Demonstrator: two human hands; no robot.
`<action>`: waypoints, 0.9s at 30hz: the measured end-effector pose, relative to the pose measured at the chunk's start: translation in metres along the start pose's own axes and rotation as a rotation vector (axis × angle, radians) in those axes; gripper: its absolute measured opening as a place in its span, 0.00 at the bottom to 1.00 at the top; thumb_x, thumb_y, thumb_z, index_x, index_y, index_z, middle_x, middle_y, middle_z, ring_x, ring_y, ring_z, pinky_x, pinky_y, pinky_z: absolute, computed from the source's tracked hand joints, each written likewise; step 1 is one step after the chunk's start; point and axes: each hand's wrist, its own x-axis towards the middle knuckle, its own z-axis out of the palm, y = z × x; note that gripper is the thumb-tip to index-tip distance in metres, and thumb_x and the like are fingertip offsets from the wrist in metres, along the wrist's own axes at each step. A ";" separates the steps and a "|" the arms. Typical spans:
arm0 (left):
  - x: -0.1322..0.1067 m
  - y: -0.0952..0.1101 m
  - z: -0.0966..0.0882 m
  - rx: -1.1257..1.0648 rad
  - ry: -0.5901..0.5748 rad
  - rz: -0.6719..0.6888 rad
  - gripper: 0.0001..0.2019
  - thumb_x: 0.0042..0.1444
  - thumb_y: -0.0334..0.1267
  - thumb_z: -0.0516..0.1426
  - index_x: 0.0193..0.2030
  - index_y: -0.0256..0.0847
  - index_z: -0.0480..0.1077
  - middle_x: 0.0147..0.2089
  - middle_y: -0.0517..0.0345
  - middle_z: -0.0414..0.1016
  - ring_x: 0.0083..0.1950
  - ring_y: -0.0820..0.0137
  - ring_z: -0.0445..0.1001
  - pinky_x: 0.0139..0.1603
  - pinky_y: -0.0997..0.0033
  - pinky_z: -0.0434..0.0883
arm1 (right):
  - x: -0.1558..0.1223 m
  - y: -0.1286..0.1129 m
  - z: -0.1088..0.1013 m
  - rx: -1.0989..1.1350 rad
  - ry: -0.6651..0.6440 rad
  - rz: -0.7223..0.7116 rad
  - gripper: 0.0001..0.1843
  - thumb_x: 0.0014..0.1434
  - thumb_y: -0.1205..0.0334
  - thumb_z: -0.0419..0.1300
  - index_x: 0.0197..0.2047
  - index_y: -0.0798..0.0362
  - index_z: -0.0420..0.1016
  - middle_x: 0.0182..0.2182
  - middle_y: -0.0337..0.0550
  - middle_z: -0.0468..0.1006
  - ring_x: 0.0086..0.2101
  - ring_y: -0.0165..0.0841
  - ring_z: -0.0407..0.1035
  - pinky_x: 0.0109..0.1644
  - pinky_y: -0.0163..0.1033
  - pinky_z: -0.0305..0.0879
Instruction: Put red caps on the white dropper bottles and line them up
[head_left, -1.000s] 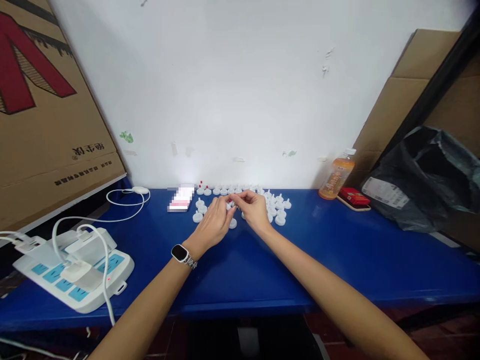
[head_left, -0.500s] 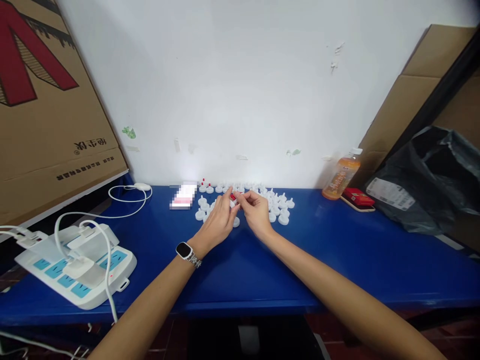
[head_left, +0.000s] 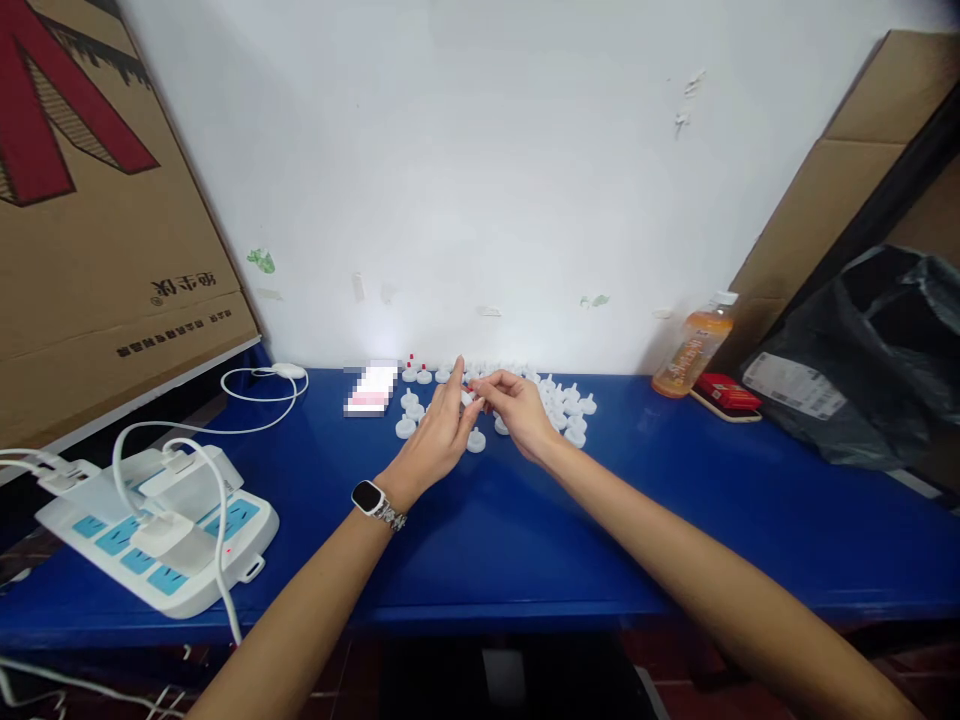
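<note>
White cap: raised above the counter (head_left: 525,545) between the two hands, mostly hidden by fingers; a speck of red (head_left: 470,388) (too small to make out) shows beside it.
Left hand (head_left: 435,432): gripping the white cap (head_left: 466,398) between thumb and fingers.
Right hand (head_left: 519,410): thumb and forefinger drawn together at the cap; I cannot tell what they grip.
Loose caps: white spouted ones (head_left: 576,432) stand around and behind the hands; red-tipped caps (head_left: 424,375) stand near the wall (head_left: 525,200).
Bottle (head_left: 691,352): orange liquid inside, white lid on.
Red packet (head_left: 727,392): on a phone-like slab (head_left: 724,412), beside the bottle.
Black bag (head_left: 855,405): slumped at right, contents hidden.
Cardboard box (head_left: 112,240): at left, its inside out of sight.
</note>
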 end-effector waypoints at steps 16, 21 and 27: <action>0.007 -0.048 -0.037 0.232 0.048 -0.205 0.08 0.60 0.42 0.56 0.34 0.41 0.71 0.33 0.56 0.73 0.36 0.65 0.72 0.35 0.66 0.66 | 0.129 0.032 0.043 -1.151 -0.370 -0.187 0.04 0.54 0.70 0.63 0.33 0.56 0.79 0.33 0.46 0.83 0.33 0.33 0.74 0.37 0.34 0.64; 0.008 -0.049 -0.039 0.172 0.041 -0.246 0.09 0.61 0.42 0.55 0.34 0.41 0.71 0.29 0.59 0.73 0.30 0.68 0.70 0.30 0.69 0.63 | 0.151 0.044 0.062 -1.242 -0.419 -0.124 0.05 0.50 0.72 0.65 0.32 0.56 0.80 0.32 0.47 0.82 0.33 0.35 0.74 0.35 0.33 0.63; 0.008 -0.046 -0.036 0.152 0.029 -0.240 0.08 0.62 0.40 0.54 0.35 0.40 0.71 0.31 0.57 0.73 0.32 0.68 0.71 0.31 0.68 0.65 | 0.151 0.048 0.056 -1.240 -0.280 -0.143 0.15 0.53 0.72 0.62 0.45 0.57 0.78 0.40 0.52 0.82 0.38 0.37 0.74 0.40 0.35 0.64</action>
